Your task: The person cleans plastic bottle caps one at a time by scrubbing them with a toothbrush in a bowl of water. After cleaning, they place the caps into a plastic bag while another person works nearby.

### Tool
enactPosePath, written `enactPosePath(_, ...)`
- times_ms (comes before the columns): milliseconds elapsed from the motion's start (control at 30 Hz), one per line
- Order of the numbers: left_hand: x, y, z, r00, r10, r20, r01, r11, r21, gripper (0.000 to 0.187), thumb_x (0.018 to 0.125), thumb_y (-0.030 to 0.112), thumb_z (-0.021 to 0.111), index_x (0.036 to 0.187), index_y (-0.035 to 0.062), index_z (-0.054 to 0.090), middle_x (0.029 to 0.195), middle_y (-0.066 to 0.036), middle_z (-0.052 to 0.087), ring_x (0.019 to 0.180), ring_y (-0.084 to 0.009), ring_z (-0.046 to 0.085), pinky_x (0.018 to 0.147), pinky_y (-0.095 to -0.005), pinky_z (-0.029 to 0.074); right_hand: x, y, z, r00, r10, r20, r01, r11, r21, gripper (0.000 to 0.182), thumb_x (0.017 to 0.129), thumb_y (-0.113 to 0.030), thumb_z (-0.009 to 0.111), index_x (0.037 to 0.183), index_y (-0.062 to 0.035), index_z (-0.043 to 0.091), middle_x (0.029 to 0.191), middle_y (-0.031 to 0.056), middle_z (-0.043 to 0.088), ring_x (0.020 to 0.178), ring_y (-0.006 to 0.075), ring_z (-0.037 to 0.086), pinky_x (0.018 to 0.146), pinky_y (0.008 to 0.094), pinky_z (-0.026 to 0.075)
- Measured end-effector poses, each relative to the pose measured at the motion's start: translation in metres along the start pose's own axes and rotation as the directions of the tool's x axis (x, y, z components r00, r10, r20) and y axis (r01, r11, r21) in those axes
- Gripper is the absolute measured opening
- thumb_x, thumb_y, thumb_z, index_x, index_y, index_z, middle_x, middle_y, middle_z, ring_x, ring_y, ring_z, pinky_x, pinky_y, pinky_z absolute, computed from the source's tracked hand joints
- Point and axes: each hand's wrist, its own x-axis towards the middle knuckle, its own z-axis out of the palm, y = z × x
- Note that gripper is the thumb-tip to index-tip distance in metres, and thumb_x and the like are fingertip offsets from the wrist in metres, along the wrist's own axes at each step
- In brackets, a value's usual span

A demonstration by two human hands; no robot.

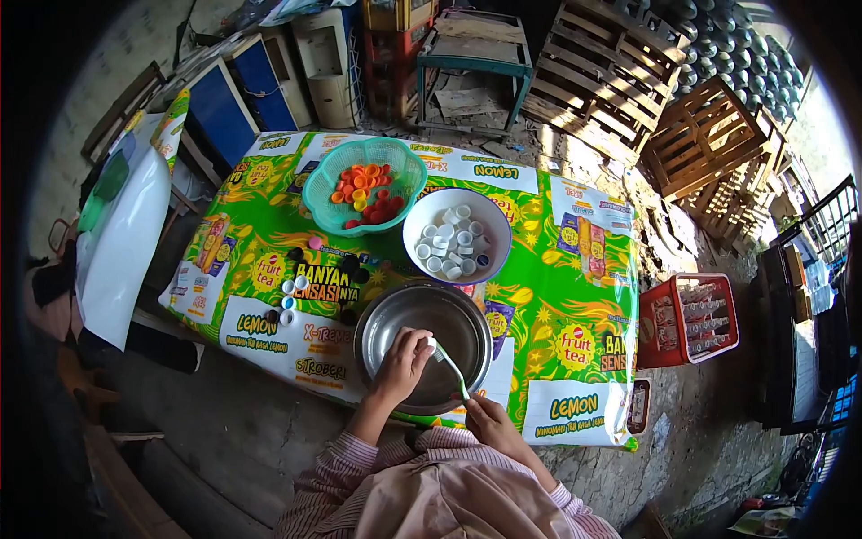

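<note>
My left hand is closed on a white bottle cap above a round metal basin. In my right hand is the handle of a green and white toothbrush. Its bristle end is against or very near the cap. Behind the basin stands a white bowl with a dark rim, holding many white caps. A turquoise plastic basket beside it holds red, orange and yellow caps.
On the table's printed green cover, loose white caps and dark caps lie left of the basin. A red crate stands right of the table. A white plastic chair is at left. Wooden pallets lean behind.
</note>
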Motion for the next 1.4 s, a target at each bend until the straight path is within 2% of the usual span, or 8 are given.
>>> enactPosePath(167, 0.001, 0.03, -0.017, 0.984, 0.041, -0.176, -0.041, 0.999, 0.007, 0.022, 0.087, 0.012, 0.054, 0.108, 0.0035, 0.051, 0.1, -0.013, 0.05, 0.082, -0.0282, 0.056, 0.071, -0.0346, 0.048, -0.012, -0.028, -0.003, 0.951, -0.273, -0.142, 0.104, 0.72, -0.686, 0.03, 0.091, -0.02, 0.049, 0.117, -0.0061, 0.052, 0.071, 0.0195, 0.061, 0.059, 0.0303, 0.062, 0.05, 0.0389, 0.045)
enactPosePath(267, -0.009, 0.003, -0.012, 0.993, -0.044, 0.109, 0.02, 0.976, 0.219, 0.03, 0.08, 0.003, 0.059, 0.109, 0.0059, 0.053, 0.101, -0.012, 0.05, 0.088, -0.0269, 0.056, 0.075, -0.0343, 0.048, -0.009, -0.023, -0.01, 0.914, -0.389, -0.113, 0.058, 0.403, -0.913, 0.032, 0.086, -0.014, 0.054, 0.118, -0.0096, 0.053, 0.078, 0.0173, 0.064, 0.061, 0.0337, 0.062, 0.051, 0.0415, 0.048)
enactPosePath(567, -0.015, 0.031, -0.006, 0.986, 0.151, -0.075, -0.141, 0.983, 0.119, 0.03, 0.08, 0.005, 0.062, 0.109, 0.0063, 0.056, 0.105, -0.011, 0.051, 0.095, -0.0259, 0.055, 0.08, -0.0333, 0.048, -0.01, -0.02, -0.015, 0.793, -0.607, -0.046, 0.246, 0.388, -0.888, 0.028, 0.085, -0.017, 0.056, 0.112, -0.0099, 0.058, 0.074, 0.0139, 0.064, 0.057, 0.03, 0.062, 0.048, 0.0389, 0.048)
enactPosePath(967, -0.03, 0.024, -0.002, 0.987, 0.065, -0.147, -0.04, 0.985, 0.17, 0.031, 0.081, 0.008, 0.061, 0.111, 0.0053, 0.052, 0.106, -0.013, 0.051, 0.098, -0.0298, 0.053, 0.083, -0.0366, 0.045, -0.009, -0.026, -0.03, 0.91, -0.413, -0.022, 0.091, 0.251, -0.964, 0.046, 0.084, -0.014, 0.057, 0.128, -0.0132, 0.046, 0.071, 0.0116, 0.061, 0.055, 0.0302, 0.06, 0.048, 0.0406, 0.046)
enactPosePath(1100, -0.034, 0.041, -0.006, 0.967, 0.138, -0.215, -0.111, 0.985, 0.134, 0.036, 0.079, 0.007, 0.063, 0.113, 0.0063, 0.053, 0.105, -0.012, 0.052, 0.096, -0.0283, 0.054, 0.083, -0.0353, 0.046, -0.013, -0.024, -0.036, 0.817, -0.575, 0.036, 0.284, 0.348, -0.894, 0.046, 0.086, -0.015, 0.054, 0.131, -0.0156, 0.044, 0.071, 0.0118, 0.061, 0.055, 0.0308, 0.059, 0.048, 0.0407, 0.046)
enactPosePath(1167, -0.038, 0.018, 0.0, 0.999, 0.036, -0.035, -0.029, 0.982, 0.185, 0.037, 0.076, 0.007, 0.066, 0.111, 0.0055, 0.054, 0.104, -0.012, 0.052, 0.095, -0.0275, 0.055, 0.082, -0.0354, 0.047, -0.009, -0.02, -0.037, 0.909, -0.417, 0.016, 0.159, 0.31, -0.937, 0.047, 0.085, -0.013, 0.054, 0.13, -0.0186, 0.045, 0.072, 0.0126, 0.061, 0.057, 0.0321, 0.06, 0.049, 0.042, 0.047)
enactPosePath(1300, -0.035, 0.053, -0.009, 0.954, 0.138, -0.267, -0.106, 0.986, 0.131, 0.031, 0.078, 0.011, 0.065, 0.106, 0.0042, 0.054, 0.101, -0.012, 0.054, 0.093, -0.0286, 0.055, 0.08, -0.0353, 0.046, -0.017, -0.022, -0.033, 0.835, -0.55, -0.01, 0.266, 0.419, -0.868, 0.045, 0.086, -0.015, 0.052, 0.13, -0.0195, 0.044, 0.073, 0.0133, 0.061, 0.058, 0.0322, 0.061, 0.049, 0.0428, 0.047)
enactPosePath(1400, -0.032, 0.029, -0.007, 0.983, 0.039, -0.179, 0.006, 0.969, 0.246, 0.029, 0.079, 0.014, 0.064, 0.104, 0.0044, 0.052, 0.098, -0.012, 0.054, 0.091, -0.0292, 0.055, 0.079, -0.037, 0.045, -0.015, -0.025, -0.031, 0.952, -0.305, -0.034, 0.079, 0.348, -0.934, 0.042, 0.087, -0.013, 0.052, 0.128, -0.0152, 0.045, 0.083, 0.02, 0.063, 0.064, 0.0365, 0.062, 0.054, 0.0457, 0.047)
